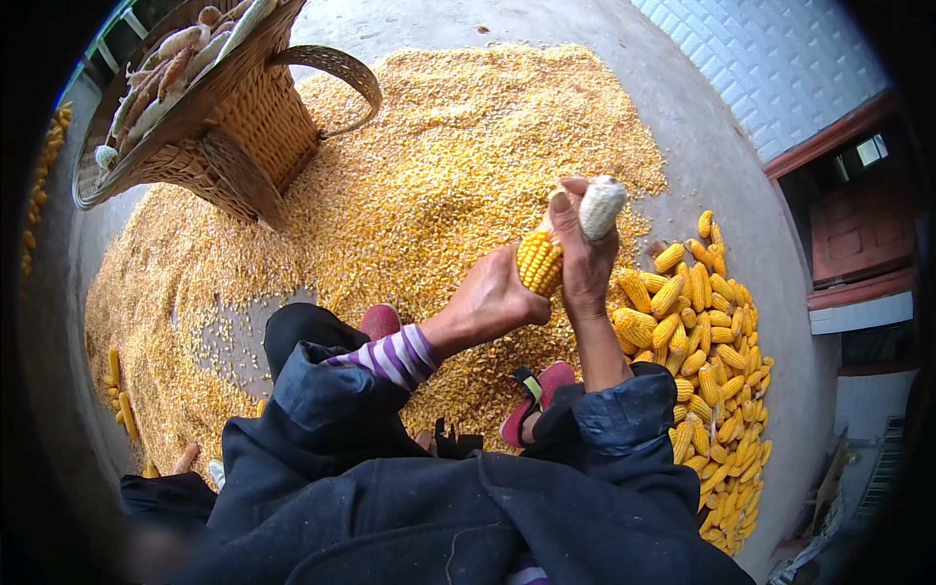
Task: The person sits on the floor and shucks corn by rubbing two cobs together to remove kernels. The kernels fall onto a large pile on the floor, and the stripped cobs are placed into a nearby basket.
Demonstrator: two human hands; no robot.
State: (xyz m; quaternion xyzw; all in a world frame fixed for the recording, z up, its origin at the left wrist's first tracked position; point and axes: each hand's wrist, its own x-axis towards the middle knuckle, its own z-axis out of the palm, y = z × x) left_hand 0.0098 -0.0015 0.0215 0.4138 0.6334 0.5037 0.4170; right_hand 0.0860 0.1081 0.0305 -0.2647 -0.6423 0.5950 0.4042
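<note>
My left hand (491, 294) is wrapped around an ear of yellow corn (540, 263), whose kernel rows face up at me. Against it presses my right hand (587, 256), with a pale, bare corncob (602, 208) gripped between thumb and fingers. The cob's rounded end sticks out to the right of the thumb. My fingers hide the spot where ear and cob meet. Under both hands spreads a wide layer of loose corn kernels (439, 161) on the concrete floor.
A woven basket (256, 131) with a looped handle stands at upper left, holding bare corncobs (172, 69). Unshelled ears (709, 365) are heaped by my right leg. A few more ears (126, 413) lie at far left. My red shoes (553, 380) rest among the kernels.
</note>
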